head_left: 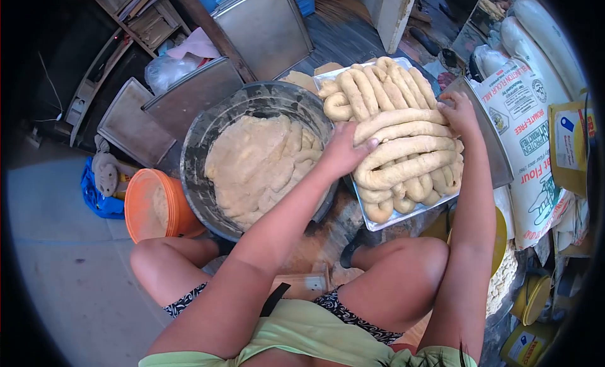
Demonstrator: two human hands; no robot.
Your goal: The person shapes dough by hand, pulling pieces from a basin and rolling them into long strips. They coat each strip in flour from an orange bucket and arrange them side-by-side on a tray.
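Long ropes of dough [403, 159] lie piled in crossing layers on a metal tray [373, 226], the upper ones running sideways. At the left end of the upper ropes, my left hand [346, 149] has its fingers curled against the dough, thumb on top. My right hand [459, 115] is at their right end, its fingers bent over the rope ends. Both hands grip the dough at its two sides. Left of the tray, a large black basin [194, 159] holds a broad mass of dough [258, 165].
An orange bucket [142, 206] with powder inside stands left of the basin. Flat metal trays [265, 33] lean behind it. On the right are a printed flour sack [520, 133] and yellow tubs [529, 297]. My bent legs are below the basin and tray.
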